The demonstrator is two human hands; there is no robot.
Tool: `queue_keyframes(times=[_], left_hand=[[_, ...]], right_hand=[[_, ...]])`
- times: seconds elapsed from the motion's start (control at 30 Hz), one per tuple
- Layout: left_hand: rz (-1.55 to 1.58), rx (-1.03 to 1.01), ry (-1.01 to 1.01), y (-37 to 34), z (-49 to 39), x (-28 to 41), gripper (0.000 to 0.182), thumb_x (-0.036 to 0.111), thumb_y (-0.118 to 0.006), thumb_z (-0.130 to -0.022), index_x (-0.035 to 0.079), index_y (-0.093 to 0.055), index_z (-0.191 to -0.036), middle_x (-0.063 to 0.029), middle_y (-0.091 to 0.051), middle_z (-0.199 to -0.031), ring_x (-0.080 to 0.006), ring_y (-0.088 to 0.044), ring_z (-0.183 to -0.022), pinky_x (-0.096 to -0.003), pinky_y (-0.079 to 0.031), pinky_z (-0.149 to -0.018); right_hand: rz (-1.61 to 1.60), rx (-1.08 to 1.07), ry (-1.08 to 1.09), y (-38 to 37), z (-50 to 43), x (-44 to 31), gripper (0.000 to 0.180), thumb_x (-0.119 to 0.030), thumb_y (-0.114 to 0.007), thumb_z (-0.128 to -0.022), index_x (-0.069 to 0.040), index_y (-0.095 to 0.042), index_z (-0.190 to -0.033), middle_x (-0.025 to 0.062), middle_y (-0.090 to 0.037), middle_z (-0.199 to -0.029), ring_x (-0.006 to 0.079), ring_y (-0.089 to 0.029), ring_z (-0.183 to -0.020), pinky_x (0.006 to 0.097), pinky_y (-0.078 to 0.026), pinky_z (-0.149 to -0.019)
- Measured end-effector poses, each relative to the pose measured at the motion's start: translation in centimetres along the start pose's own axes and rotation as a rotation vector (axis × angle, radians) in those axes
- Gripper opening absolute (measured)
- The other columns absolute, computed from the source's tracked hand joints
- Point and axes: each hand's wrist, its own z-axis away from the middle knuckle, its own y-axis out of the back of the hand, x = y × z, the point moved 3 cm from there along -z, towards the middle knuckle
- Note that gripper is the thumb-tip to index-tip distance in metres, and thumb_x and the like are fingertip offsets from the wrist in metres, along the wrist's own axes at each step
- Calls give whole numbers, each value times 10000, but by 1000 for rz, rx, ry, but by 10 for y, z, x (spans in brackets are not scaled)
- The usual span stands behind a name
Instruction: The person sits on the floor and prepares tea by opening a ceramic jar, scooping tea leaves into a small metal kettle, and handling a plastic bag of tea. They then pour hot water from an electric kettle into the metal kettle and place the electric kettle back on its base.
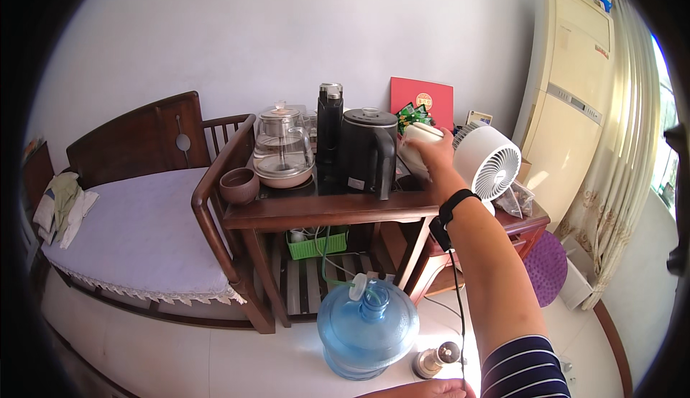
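Note:
My right hand (pixel 439 155) reaches over the right end of a dark wooden tea table and grips a white lidded container (pixel 421 133) from above. A black band circles that wrist, and a black cable (pixel 457 290) hangs below it. Just left of the container stands a black electric kettle (pixel 362 150); a white desk fan (pixel 488 161) is close on the right. Only part of my left hand (pixel 431 390) shows at the bottom edge. Its fingertips are beside the cable, and whether they pinch it is unclear.
On the table (pixel 334 209) are a glass teapot (pixel 283 147), a black thermos (pixel 329 123) and a brown clay bowl (pixel 239 187). A blue water jug (pixel 368 333) with a tube and a metal canister (pixel 431 363) occupy the floor. A wooden daybed (pixel 145 231) adjoins the left.

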Motion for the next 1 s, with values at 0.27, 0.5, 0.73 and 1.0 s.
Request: queue_keyframes(times=[0.27,0.5,0.73,1.0], left_hand=[[42,4,24,26,-9,-14,270,279,-521,-1032,42,-622,-1113,-14,-639,-963,-110,-578,-920,-300,-483,-844],[7,-6,-112,36,-10,-22,262,264,-509,-1038,44,-603,-1145,-25,-617,-1012,-128,-557,-984,-309,-464,-894],[86,-52,-111,36,-10,-19,294,248,-513,-1039,44,-546,-1249,-25,-604,-1098,-124,-540,-1048,-302,-444,-937],[110,-82,-97,40,-10,-15,393,230,-528,-1036,43,-454,-1373,-33,-571,-1189,-124,-511,-1118,-294,-414,-980]], right_hand=[[111,-80,114,-43,-21,17,1152,-330,-933,-508,-102,-339,-1468,235,-453,-1369,368,-515,-1238,429,-470,-1037],[138,-222,145,-66,-53,32,1130,-363,-895,-647,-63,-242,-1519,255,-396,-1430,387,-468,-1287,432,-454,-1054],[437,-205,208,-55,-50,25,1060,-370,-838,-729,-25,-234,-1528,271,-494,-1387,374,-524,-1266,425,-451,-1039],[429,-257,254,-49,-58,8,812,-287,-789,-723,-20,-429,-1400,245,-633,-1224,370,-614,-1148,403,-495,-981]])
